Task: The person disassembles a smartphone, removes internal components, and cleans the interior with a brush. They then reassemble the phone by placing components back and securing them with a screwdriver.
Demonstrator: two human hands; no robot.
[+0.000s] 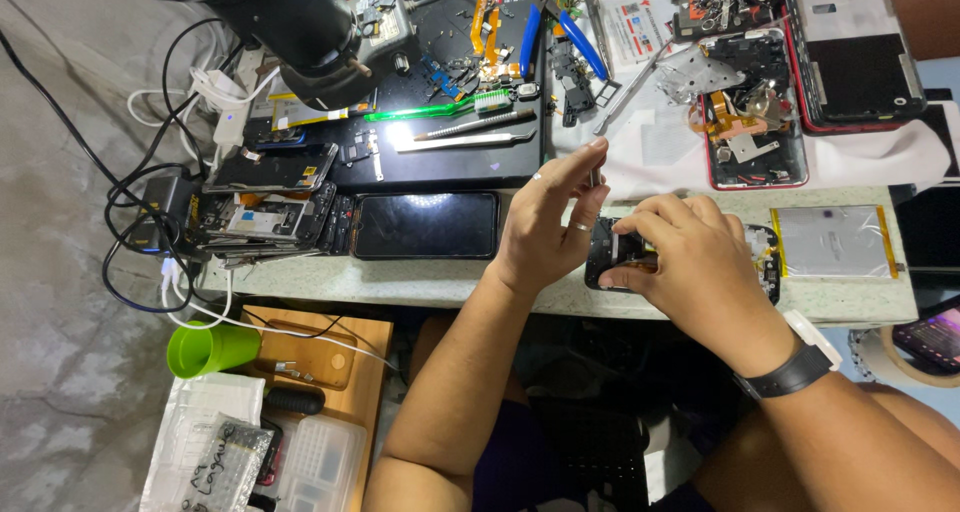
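An opened black phone (612, 257) lies at the front edge of the bench, its inner parts showing. My right hand (690, 257) rests on top of it, fingers curled and pressing on the phone's middle. My left hand (548, 222) hovers just left of the phone, wearing rings, with thumb and fingertips pinched on a thin metal tool (596, 175) that points down at the phone. A silver battery (828, 240) with yellow edges lies to the right of the phone.
A dark phone (425, 225) lies left of my hands, beside a stack of opened phones (265, 217). A black mat (455, 122) holds tweezers and parts under a microscope (300, 27). More dismantled phones (755, 112) sit at the back right. A green cup (210, 349) and cables are at the lower left.
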